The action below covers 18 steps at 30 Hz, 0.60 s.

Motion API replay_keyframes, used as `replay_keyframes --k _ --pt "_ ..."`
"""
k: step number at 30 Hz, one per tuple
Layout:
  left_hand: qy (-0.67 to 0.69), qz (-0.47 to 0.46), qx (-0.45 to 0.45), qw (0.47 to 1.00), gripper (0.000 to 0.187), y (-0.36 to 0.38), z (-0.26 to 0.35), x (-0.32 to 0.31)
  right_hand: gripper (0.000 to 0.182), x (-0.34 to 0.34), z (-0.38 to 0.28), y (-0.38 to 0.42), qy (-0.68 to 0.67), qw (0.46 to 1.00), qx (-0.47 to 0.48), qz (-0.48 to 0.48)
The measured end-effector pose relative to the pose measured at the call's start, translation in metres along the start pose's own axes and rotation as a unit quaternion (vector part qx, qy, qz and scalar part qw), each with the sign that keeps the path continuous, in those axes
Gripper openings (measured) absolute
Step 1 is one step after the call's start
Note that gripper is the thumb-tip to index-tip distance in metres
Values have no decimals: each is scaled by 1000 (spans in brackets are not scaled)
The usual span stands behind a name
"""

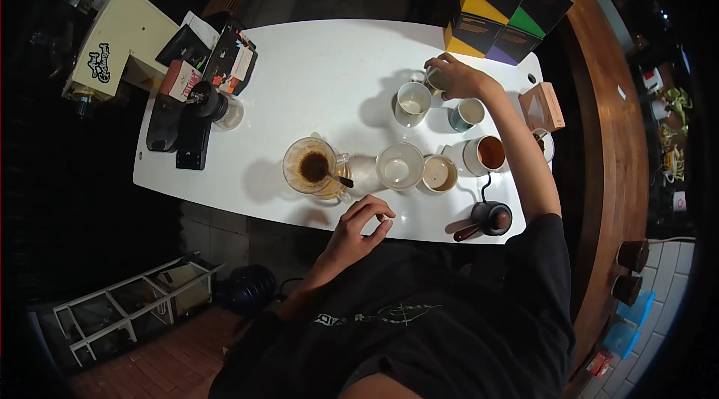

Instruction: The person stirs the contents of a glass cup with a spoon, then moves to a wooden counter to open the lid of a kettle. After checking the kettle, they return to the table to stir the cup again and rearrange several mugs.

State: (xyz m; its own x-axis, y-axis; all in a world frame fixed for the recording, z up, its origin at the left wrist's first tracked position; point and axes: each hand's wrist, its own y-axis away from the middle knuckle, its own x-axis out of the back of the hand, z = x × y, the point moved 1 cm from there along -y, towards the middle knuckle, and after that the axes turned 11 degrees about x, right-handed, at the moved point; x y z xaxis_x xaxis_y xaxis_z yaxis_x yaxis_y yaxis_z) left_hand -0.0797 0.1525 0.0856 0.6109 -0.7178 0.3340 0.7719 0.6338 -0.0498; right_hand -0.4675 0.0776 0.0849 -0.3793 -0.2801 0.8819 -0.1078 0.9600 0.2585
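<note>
My right hand [458,77] reaches to the far right of the white table and is closed around a small glass cup [436,86], partly hidden by the fingers. Beside it stand a larger clear cup [413,103] and a small blue-grey cup [467,114]. My left hand [362,225] hovers at the near edge, loosely curled with thumb and forefinger apart and nothing visible in it. Near it are a glass coffee dripper [301,163] with dark wet grounds and a spoon [342,180], an empty clear glass [399,167] and a beige-rimmed cup [440,174].
A white cup of reddish-brown liquid [490,153] and a black gooseneck kettle [490,218] stand at right. A cardboard box [542,107] sits on the right edge, with black patterned boxes [505,9] behind. A cream grinder [123,39] and glass jar [227,113] are at left.
</note>
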Motion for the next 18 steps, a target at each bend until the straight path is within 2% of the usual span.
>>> replay_keyframes --k 6,8,11,13,18 --pt "2 1 -12 1000 13 -1 -1 5 88 -8 -12 5 21 999 -26 -8" --pt "-1 2 -16 1000 13 -1 -2 6 94 -8 -12 6 16 1000 -16 -6" --pt "-4 10 -34 999 14 -1 -4 7 100 -6 -31 11 51 998 -41 -12" --pt "-3 10 -34 999 14 0 -4 7 107 -12 -39 10 152 987 12 50" --pt "-6 5 -27 1000 14 1 -2 8 95 -20 -63 0 151 988 37 -8"
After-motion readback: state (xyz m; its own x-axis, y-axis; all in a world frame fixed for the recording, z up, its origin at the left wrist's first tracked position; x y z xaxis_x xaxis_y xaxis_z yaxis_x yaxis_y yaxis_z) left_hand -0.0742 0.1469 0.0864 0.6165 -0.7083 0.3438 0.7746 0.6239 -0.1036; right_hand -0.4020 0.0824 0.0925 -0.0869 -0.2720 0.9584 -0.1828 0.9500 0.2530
